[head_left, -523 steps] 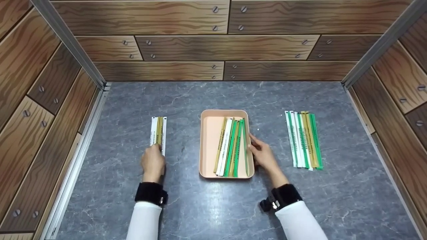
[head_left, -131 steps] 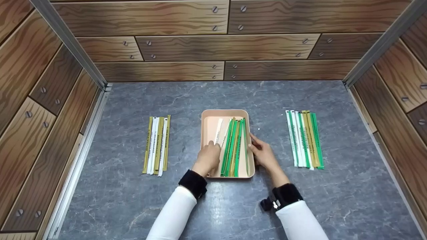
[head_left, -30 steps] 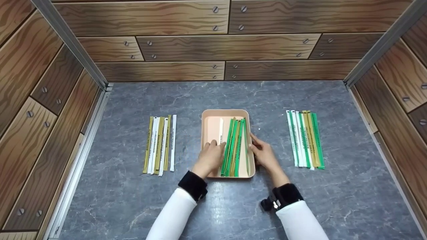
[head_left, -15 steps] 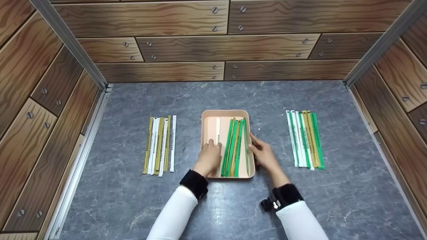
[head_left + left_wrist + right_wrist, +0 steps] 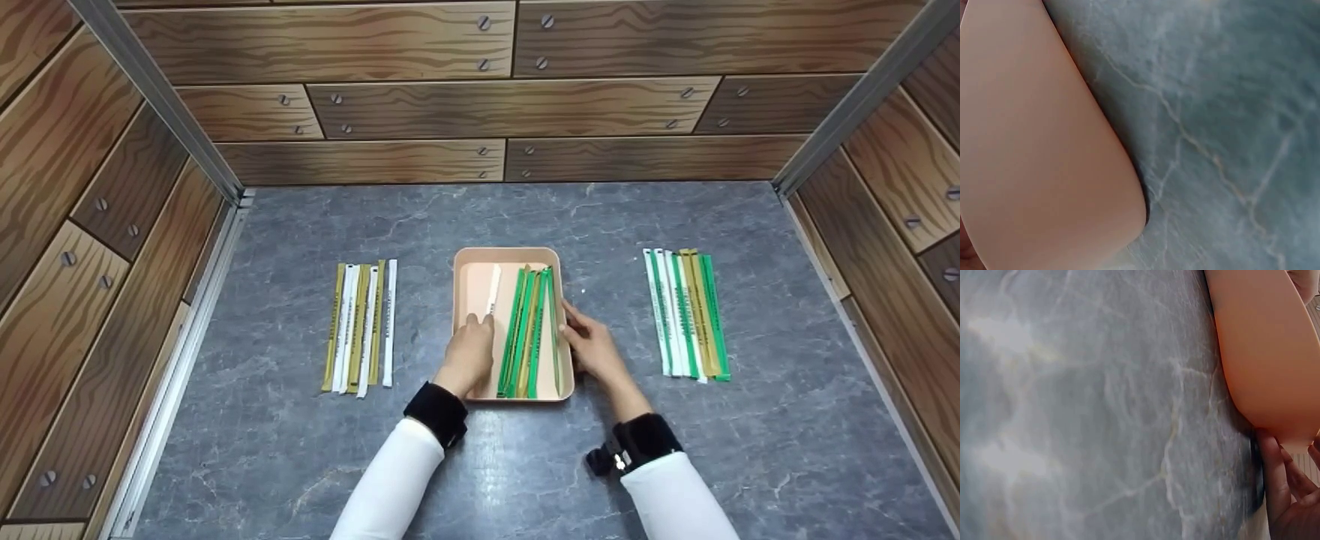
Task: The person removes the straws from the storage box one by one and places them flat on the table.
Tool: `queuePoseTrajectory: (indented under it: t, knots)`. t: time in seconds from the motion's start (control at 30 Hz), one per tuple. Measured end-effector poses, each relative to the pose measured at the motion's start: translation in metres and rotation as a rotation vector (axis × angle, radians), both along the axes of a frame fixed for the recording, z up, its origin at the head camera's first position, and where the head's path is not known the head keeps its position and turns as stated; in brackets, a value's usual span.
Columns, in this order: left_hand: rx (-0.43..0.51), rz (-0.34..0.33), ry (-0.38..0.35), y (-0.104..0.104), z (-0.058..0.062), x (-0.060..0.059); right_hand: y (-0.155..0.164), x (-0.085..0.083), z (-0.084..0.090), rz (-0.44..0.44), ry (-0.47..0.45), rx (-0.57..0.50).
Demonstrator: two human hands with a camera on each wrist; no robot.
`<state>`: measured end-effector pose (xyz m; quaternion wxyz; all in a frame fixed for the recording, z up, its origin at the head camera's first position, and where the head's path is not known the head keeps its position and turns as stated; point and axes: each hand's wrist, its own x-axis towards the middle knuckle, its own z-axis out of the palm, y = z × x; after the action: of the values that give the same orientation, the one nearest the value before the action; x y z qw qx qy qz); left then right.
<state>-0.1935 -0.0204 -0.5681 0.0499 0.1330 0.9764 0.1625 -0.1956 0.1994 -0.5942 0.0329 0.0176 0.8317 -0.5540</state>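
A peach tray (image 5: pixel 465 259) sits mid-table and holds several green and tan wrapped sticks (image 5: pixel 529 330) along its right side. My left hand (image 5: pixel 469 352) reaches into the tray's left half and pinches the near part of a white wrapped stick (image 5: pixel 493 289), which lies slightly tilted. My right hand (image 5: pixel 592 346) grips the tray's right rim. In the right wrist view the thumb and fingers (image 5: pixel 1269 467) clasp the tray wall (image 5: pixel 1264 354). The left wrist view shows only the tray's outer wall (image 5: pixel 1044 146) and grey tabletop.
A row of tan and white sticks (image 5: pixel 360 326) lies left of the tray. A row of white, green and tan sticks (image 5: pixel 684 313) lies to its right. Wood-patterned walls (image 5: pixel 510 105) enclose the grey marble tabletop (image 5: pixel 487 465) on three sides.
The left row gained sticks over the earlier frames, a white one last. In the past second my left hand shifted on the white stick in the tray, tilting its far end rightward. My right hand stayed put.
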Motion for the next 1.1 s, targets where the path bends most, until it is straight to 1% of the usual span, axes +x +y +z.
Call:
queuePoseTrajectory:
  t: [0.27, 0.37, 0.47, 0.6, 0.7, 0.8, 0.9, 1.0, 1.1]
  knots:
    - [0.025, 0.017, -0.023, 0.0, 0.001, -0.003, -0.001, 0.0, 0.0, -0.003, -0.003, -0.001]
    - [0.054, 0.019, -0.038, -0.002, 0.002, -0.005, 0.0, 0.0, 0.0, 0.004, 0.002, 0.004]
    - [0.124, 0.017, -0.059, -0.005, 0.003, -0.007, 0.0, 0.0, 0.001, 0.007, 0.003, 0.008]
    - [0.275, 0.03, -0.088, -0.01, 0.006, -0.009, 0.0, 0.0, 0.0, 0.007, -0.006, -0.005]
    - [0.371, 0.053, -0.087, -0.012, 0.01, -0.01, 0.0, 0.0, 0.0, 0.004, -0.007, -0.01]
    - [0.439, 0.081, -0.064, -0.016, 0.016, -0.011, 0.0, 0.0, 0.0, 0.001, -0.015, -0.033]
    - [0.491, 0.116, -0.015, -0.022, 0.023, -0.01, 0.0, 0.001, 0.001, -0.003, -0.023, -0.054]
    - [0.523, 0.162, 0.048, -0.03, 0.029, -0.009, -0.001, 0.001, 0.001, -0.008, -0.028, -0.056]
    - [0.546, 0.218, 0.094, -0.041, 0.031, -0.008, -0.001, 0.001, 0.002, -0.011, -0.023, -0.048]
